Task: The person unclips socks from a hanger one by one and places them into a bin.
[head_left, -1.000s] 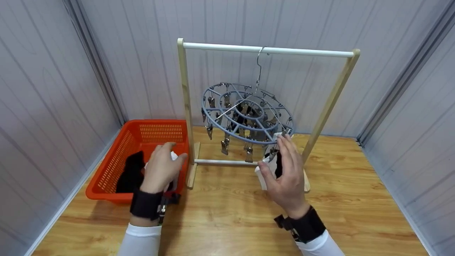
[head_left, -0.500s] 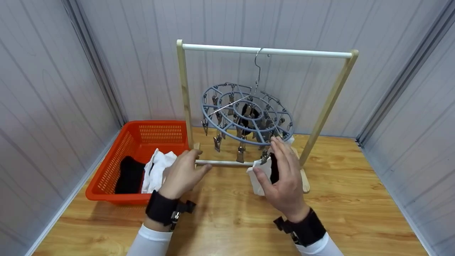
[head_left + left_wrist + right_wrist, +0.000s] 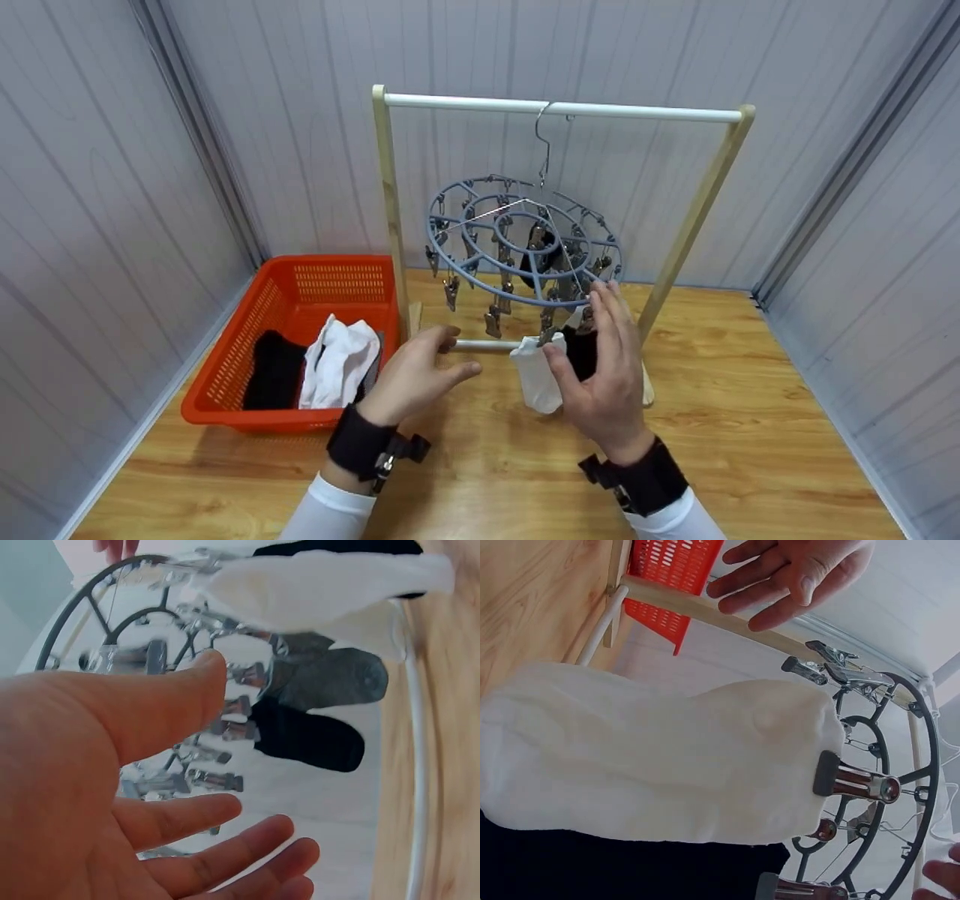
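Observation:
In the head view my left hand hovers right of the orange basket, fingers spread and holding nothing. My right hand is at the near right rim of a round grey clip hanger, with fingertips at the rim; whether they touch it I cannot tell. A white sock hangs from a metal clip left of the right thumb. Beside it hangs a black sock, partly behind that hand. The left wrist view shows a grey sock and another black sock clipped on too.
The hanger hooks over the white bar of a wooden-legged rack. At left stands the orange basket, holding white socks and black fabric. Several bare clips dangle from the hanger. Panel walls surround the wooden table.
My left hand has moved right, away from over the basket. The hanger has turned, its near side going left, carrying the white sock left. The right hand has barely moved.

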The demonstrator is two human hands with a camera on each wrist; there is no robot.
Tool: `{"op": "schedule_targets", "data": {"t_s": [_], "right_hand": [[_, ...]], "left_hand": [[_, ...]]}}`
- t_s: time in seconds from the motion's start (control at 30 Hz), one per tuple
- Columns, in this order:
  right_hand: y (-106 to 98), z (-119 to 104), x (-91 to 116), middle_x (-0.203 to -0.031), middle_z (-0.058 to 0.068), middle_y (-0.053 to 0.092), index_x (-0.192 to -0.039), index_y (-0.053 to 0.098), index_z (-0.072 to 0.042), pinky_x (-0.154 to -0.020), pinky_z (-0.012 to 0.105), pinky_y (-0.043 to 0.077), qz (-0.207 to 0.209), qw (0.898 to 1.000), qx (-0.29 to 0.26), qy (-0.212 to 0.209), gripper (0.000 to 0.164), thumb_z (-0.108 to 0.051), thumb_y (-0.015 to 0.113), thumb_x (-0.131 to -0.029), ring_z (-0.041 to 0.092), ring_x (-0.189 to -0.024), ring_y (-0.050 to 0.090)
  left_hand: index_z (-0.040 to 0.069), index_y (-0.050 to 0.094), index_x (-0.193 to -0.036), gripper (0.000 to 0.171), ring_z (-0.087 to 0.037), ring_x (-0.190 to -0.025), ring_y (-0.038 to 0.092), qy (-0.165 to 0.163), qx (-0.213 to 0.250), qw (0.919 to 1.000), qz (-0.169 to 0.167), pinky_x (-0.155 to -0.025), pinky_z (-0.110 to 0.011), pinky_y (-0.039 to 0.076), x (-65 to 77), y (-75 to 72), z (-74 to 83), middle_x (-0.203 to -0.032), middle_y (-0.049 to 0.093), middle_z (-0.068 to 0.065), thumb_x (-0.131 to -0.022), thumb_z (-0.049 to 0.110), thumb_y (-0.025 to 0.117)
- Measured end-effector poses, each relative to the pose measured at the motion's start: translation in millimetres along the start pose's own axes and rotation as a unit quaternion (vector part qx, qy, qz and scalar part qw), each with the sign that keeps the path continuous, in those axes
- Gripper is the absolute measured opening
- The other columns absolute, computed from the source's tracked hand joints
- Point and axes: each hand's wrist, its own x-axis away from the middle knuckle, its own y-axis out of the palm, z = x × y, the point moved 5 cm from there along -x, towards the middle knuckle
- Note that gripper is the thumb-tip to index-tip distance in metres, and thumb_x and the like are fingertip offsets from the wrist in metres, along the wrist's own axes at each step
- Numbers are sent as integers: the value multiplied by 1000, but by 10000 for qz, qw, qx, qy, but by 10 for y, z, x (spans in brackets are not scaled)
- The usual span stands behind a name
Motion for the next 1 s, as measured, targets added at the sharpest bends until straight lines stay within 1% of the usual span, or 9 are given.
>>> {"op": "schedule_targets", "data": {"t_s": [0.13, 0.27, 0.4, 0.5, 0.53, 0.7, 0.83, 0.9, 1.0], "right_hand": [[11, 42, 23, -171, 25, 43, -160, 45, 13, -134, 57, 22, -128, 9996, 69, 260, 79, -33, 75, -103, 51, -160, 34], [28, 49, 39, -170, 25, 45, -161, 46, 11, -134, 59, 22, -273, 9988, 132, 381, 79, -31, 76, -101, 48, -160, 35], [47, 28, 40, -165, 28, 51, -161, 48, 8, -133, 59, 24, -419, 9983, 185, 371, 76, -37, 73, -105, 47, -160, 36], [49, 9, 40, -160, 29, 55, -160, 51, 7, -132, 60, 25, -474, 9982, 183, 333, 75, -43, 71, -108, 47, -160, 36], [48, 3, 40, -159, 29, 56, -160, 51, 7, -132, 60, 24, -485, 9982, 171, 319, 75, -44, 70, -109, 48, -160, 36], [48, -14, 40, -159, 24, 58, -160, 52, 6, -133, 57, 25, -552, 9981, 136, 241, 76, -50, 67, -111, 47, -159, 39], [39, -30, 38, -160, 21, 59, -159, 54, 5, -132, 53, 28, -603, 9980, 122, 119, 74, -50, 66, -111, 45, -156, 44], [34, -45, 31, -159, 21, 59, -159, 55, 4, -132, 52, 29, -600, 9981, 85, 56, 72, -50, 66, -111, 45, -154, 46], [30, -65, 20, -158, 21, 60, -159, 55, 4, -131, 49, 30, -628, 9979, 127, -47, 72, -49, 66, -112, 44, -154, 48]], "left_hand": [[5, 61, -154, 74, -36, -132, 66, 111, 232, 9994, -252, -110, -56, 55, -6, 159, 34, -144, 69, -18, -98, 44, 87], [1, 56, -157, 76, -38, -136, 64, 412, 633, 9962, -422, -111, -57, 54, -9, 301, 80, -150, 65, -21, -99, 39, 87], [1, 57, -155, 72, -39, -139, 63, 791, 928, 9918, -380, -111, -57, 54, -16, 385, 124, -153, 63, -22, -98, 32, 88], [3, 57, -156, 72, -38, -139, 63, 944, 1018, 9897, -342, -110, -57, 54, -17, 430, 144, -156, 62, -19, -98, 32, 89], [3, 56, -157, 73, -38, -140, 63, 972, 1040, 9892, -349, -110, -56, 54, -17, 443, 150, -157, 62, -19, -98, 32, 89], [3, 56, -158, 77, -37, -139, 63, 861, 1013, 9896, -544, -111, -55, 54, -16, 487, 158, -155, 63, -18, -97, 35, 89], [2, 61, -153, 72, -37, -135, 65, 841, 978, 9898, -610, -110, -55, 55, -15, 504, 161, -151, 66, -20, -96, 34, 90], [3, 64, -148, 67, -37, -129, 67, 875, 1042, 9890, -586, -108, -58, 56, -16, 506, 169, -146, 68, -21, -95, 33, 91], [4, 68, -139, 58, -33, -119, 69, 889, 1148, 9879, -552, -102, -60, 57, -19, 508, 175, -134, 73, -16, -94, 33, 92]]}}
